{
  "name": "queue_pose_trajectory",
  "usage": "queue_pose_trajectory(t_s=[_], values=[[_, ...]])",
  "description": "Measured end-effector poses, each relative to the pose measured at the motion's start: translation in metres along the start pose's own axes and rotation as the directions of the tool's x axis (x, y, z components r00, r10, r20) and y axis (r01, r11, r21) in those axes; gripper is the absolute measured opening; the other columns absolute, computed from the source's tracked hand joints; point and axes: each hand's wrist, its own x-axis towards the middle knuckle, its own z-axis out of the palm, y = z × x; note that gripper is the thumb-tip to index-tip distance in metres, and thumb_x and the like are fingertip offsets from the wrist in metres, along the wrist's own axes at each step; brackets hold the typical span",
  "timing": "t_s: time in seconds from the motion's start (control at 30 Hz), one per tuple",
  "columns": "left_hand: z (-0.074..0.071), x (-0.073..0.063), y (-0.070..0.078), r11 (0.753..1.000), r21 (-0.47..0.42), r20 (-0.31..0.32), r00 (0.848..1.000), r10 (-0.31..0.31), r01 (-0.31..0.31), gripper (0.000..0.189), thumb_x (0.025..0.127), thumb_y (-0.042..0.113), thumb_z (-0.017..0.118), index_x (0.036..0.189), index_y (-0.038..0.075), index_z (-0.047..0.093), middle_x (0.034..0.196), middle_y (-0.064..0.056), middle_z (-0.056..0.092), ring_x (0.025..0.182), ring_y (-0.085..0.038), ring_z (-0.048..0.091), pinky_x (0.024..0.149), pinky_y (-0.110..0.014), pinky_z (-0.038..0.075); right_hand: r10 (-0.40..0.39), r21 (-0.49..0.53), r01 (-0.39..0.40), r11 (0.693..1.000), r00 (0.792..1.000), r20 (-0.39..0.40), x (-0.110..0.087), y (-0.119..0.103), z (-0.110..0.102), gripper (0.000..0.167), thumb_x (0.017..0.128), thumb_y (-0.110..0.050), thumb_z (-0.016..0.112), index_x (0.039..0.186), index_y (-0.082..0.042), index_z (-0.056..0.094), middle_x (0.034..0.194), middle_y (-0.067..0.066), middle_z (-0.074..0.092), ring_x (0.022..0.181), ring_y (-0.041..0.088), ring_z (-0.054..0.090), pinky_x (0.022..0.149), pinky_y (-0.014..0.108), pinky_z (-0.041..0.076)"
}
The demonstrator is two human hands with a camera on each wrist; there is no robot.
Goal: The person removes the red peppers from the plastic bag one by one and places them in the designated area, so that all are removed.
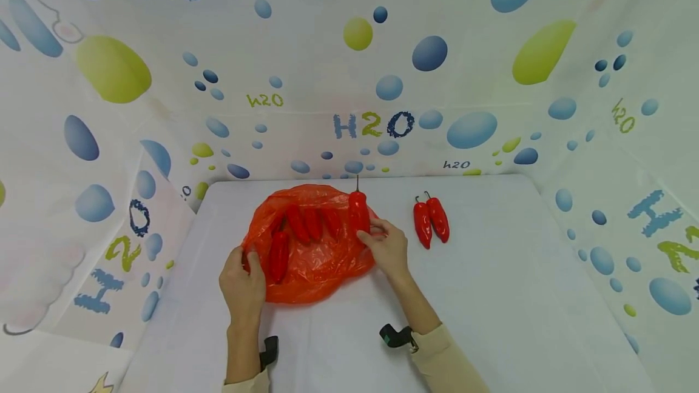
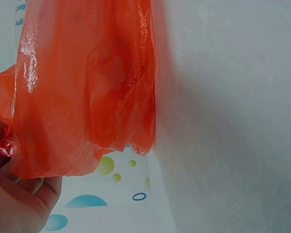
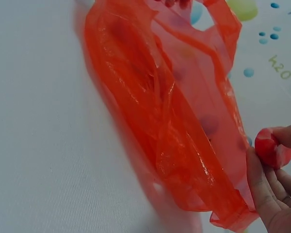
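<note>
A red plastic bag [image 1: 322,265] lies spread with its mouth open on the white table, several red chili peppers [image 1: 280,256] inside it. My left hand [image 1: 243,278] pinches the bag's left edge between thumb and fingers; in the left wrist view the bag film [image 2: 63,121] hangs from that grip. At the bag's right side my right hand [image 1: 388,247] holds one red chili pepper [image 1: 357,211] by its lower end, stem pointing up. The right wrist view shows the rounded end of this pepper [image 3: 271,148] between thumb and fingers, beside the bag's raised edge.
Two red chili peppers [image 1: 430,220] lie side by side on the table, right of the bag. White cloth walls with blue and green dots [image 1: 377,77] rise behind and at both sides of the white tabletop [image 1: 508,284].
</note>
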Motion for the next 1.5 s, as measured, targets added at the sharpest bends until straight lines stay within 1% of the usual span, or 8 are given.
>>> queue_pose_trajectory(t_s=[0.4,0.63,0.83,0.97,1.07,1.3,1.43,1.5], values=[[0.001,-0.002,-0.002,1.000,-0.001,0.002,1.000,-0.003,0.003,0.019,0.105,0.010,0.056,0.102,-0.006,0.066,0.090,-0.021,0.067,0.077,-0.034,0.061,0.073,-0.009,0.036,0.070,0.007,-0.069,0.998,0.997,-0.041,0.003,0.004,-0.014,0.040,0.094,-0.025,0.078,0.130,-0.010,0.069,0.110,0.009,0.071,0.094,0.025,0.069,0.080,0.037,0.062],[0.002,-0.002,-0.004,1.000,0.001,0.002,1.000,-0.010,0.010,0.021,0.105,0.012,0.056,0.108,-0.006,0.067,0.096,-0.021,0.070,0.081,-0.034,0.064,0.077,-0.005,0.036,0.070,0.003,-0.070,0.998,0.994,-0.081,0.006,0.011,-0.023,0.041,0.093,-0.028,0.080,0.129,-0.011,0.070,0.110,0.010,0.072,0.092,0.026,0.071,0.079,0.038,0.062],[0.002,-0.002,-0.005,1.000,0.007,0.006,1.000,-0.018,0.018,0.021,0.105,0.012,0.056,0.106,-0.006,0.067,0.095,-0.021,0.069,0.080,-0.035,0.063,0.074,-0.014,0.040,0.082,-0.007,-0.083,0.997,0.991,-0.107,0.009,0.017,-0.028,0.041,0.094,-0.027,0.078,0.130,-0.010,0.070,0.111,0.011,0.071,0.091,0.025,0.071,0.078,0.035,0.062],[0.002,-0.002,-0.005,1.000,0.004,0.005,1.000,-0.016,0.016,0.021,0.105,0.012,0.056,0.106,-0.005,0.067,0.095,-0.021,0.069,0.080,-0.034,0.063,0.076,-0.010,0.038,0.080,-0.048,-0.088,0.995,0.985,-0.156,0.010,0.021,-0.032,0.040,0.094,-0.026,0.078,0.129,-0.007,0.070,0.110,0.014,0.072,0.090,0.027,0.072,0.076,0.036,0.062],[0.002,-0.001,-0.004,1.000,-0.001,0.001,1.000,-0.008,0.008,0.021,0.105,0.012,0.056,0.105,-0.006,0.067,0.095,-0.022,0.069,0.079,-0.035,0.063,0.076,-0.009,0.038,0.091,-0.086,-0.110,0.990,0.976,-0.200,0.011,0.024,-0.036,0.040,0.093,-0.027,0.077,0.127,-0.006,0.071,0.109,0.014,0.073,0.094,0.029,0.071,0.076,0.038,0.062],[0.003,-0.001,-0.003,1.000,-0.006,-0.007,1.000,0.003,-0.003,0.021,0.105,0.012,0.056,0.107,-0.007,0.068,0.096,-0.022,0.070,0.081,-0.037,0.064,0.075,-0.016,0.041,0.108,-0.172,-0.156,0.973,0.959,-0.264,0.016,0.042,-0.041,0.043,0.094,-0.029,0.077,0.129,-0.004,0.070,0.109,0.016,0.074,0.100,0.031,0.069,0.081,0.045,0.061],[0.003,-0.001,-0.002,1.000,-0.003,-0.003,1.000,0.000,0.000,0.022,0.105,0.012,0.056,0.108,-0.007,0.068,0.097,-0.023,0.070,0.082,-0.037,0.065,0.076,-0.019,0.043,0.084,-0.206,-0.150,0.967,0.951,-0.297,0.018,0.050,-0.044,0.044,0.093,-0.027,0.077,0.128,-0.002,0.070,0.105,0.017,0.075,0.097,0.033,0.070,0.083,0.048,0.058],[0.003,-0.001,-0.002,1.000,0.000,0.000,1.000,-0.005,0.005,0.022,0.105,0.012,0.056,0.109,-0.007,0.068,0.099,-0.023,0.071,0.083,-0.037,0.065,0.077,-0.018,0.043,0.069,-0.219,-0.141,0.966,0.948,-0.310,0.019,0.052,-0.045,0.043,0.093,-0.026,0.077,0.128,-0.001,0.070,0.103,0.018,0.075,0.097,0.034,0.070,0.083,0.049,0.057]])
